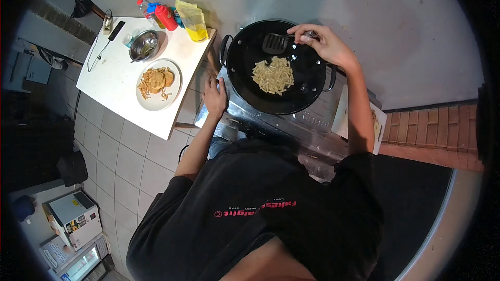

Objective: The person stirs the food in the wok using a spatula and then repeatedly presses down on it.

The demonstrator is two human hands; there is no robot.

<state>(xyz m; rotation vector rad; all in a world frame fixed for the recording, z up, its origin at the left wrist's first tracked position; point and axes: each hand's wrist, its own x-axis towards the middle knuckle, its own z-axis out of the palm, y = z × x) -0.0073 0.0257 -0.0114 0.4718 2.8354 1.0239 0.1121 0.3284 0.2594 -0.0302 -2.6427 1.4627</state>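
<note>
A large black wok [250, 93] with two side handles sits on the metal stove [307, 122]. Pale, short cut pieces of food [273, 75] lie heaped in its middle. My right hand [323, 41] is closed around the handle of a black slotted spatula [275, 43], whose blade is over the wok just beyond the food. To the left of the wok, my left hand [214, 96] rests with fingers stretched out at the stove's left edge.
A white table [122, 91] stands left, holding a plate [174, 96] of fried food, a metal bowl [136, 54], a red squeeze bottle [166, 17] and a yellow pouch [195, 26]. A white board [379, 130] lies right of the stove, beside a brick ledge [427, 130].
</note>
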